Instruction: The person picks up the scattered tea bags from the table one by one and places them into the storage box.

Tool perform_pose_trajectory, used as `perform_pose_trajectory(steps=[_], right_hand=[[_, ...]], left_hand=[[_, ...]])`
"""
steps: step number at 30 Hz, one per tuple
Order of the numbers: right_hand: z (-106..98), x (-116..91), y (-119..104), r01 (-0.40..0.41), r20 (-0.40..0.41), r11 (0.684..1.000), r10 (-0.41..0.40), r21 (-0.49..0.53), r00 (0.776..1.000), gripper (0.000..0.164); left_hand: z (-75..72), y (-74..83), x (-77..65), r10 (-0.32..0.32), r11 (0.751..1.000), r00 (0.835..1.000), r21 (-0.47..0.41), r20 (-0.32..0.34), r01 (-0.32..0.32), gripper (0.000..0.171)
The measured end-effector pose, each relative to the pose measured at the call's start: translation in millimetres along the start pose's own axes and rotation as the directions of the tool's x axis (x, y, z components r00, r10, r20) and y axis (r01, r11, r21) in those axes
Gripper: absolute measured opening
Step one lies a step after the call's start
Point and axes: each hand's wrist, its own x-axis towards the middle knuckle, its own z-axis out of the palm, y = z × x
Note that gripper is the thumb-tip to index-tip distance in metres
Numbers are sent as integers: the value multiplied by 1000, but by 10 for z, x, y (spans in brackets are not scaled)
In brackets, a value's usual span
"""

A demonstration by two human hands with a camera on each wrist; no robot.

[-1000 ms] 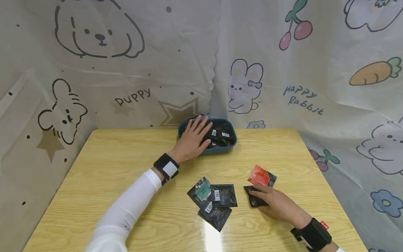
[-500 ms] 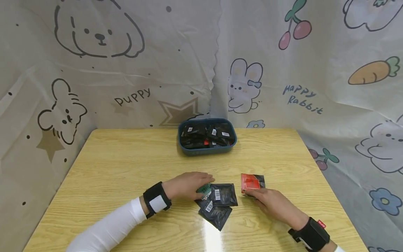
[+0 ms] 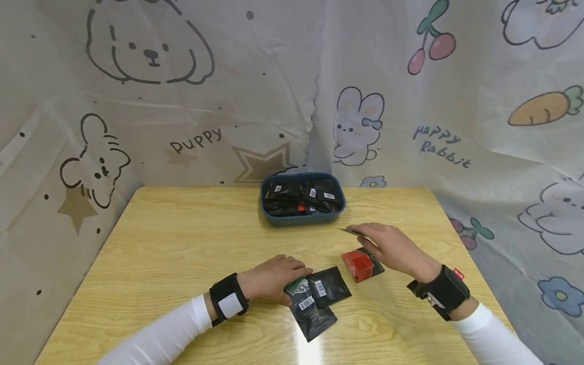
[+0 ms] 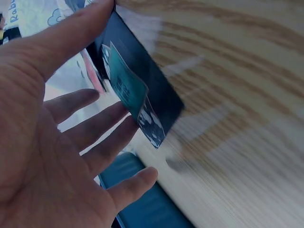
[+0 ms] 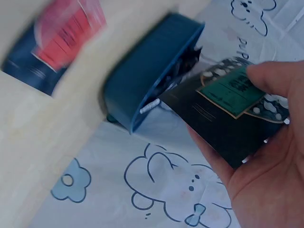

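In the head view my left hand (image 3: 274, 278) curls at the left edge of a green-labelled sachet (image 3: 298, 288). The left wrist view shows thumb and fingers gripping that sachet (image 4: 137, 78), tilted up off the table. Two black sachets with barcodes, one upper (image 3: 335, 284) and one lower (image 3: 315, 320), overlap beside it. My right hand (image 3: 393, 248) is raised and pinches another green-labelled sachet (image 5: 223, 107), seen nearly edge-on from the head. Below that hand lies a red-and-black sachet (image 3: 359, 264) on the table.
A blue bin (image 3: 303, 220) full of black sachets stands at the table's back edge, ahead of both hands. The wooden table (image 3: 191, 228) meets a printed cloth backdrop (image 3: 255, 101) behind and at the sides.
My left hand came back from the bin to the green-labelled sachet. My right hand picked up a sachet and rose toward the bin. The red sachet and the black ones shifted and turned slightly.
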Motion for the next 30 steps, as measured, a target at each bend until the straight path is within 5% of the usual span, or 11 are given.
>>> perform_pose_trajectory(steps=[10, 16, 26, 30], right_hand=[[294, 852, 405, 25, -49, 999, -22, 44, 999, 40], [617, 1232, 611, 14, -85, 999, -11, 40, 996, 39], [860, 1441, 666, -129, 156, 991, 124, 19, 980, 59], [826, 1443, 615, -107, 146, 994, 108, -17, 983, 69]], left_hand=[[33, -122, -112, -58, 998, 998, -8, -15, 58, 88], [54, -94, -184, -74, 995, 991, -69, -107, 67, 59], [26, -31, -372, -87, 992, 978, -104, -192, 68, 23], [-65, -4, -473, -106, 986, 966, -152, -238, 71, 19]])
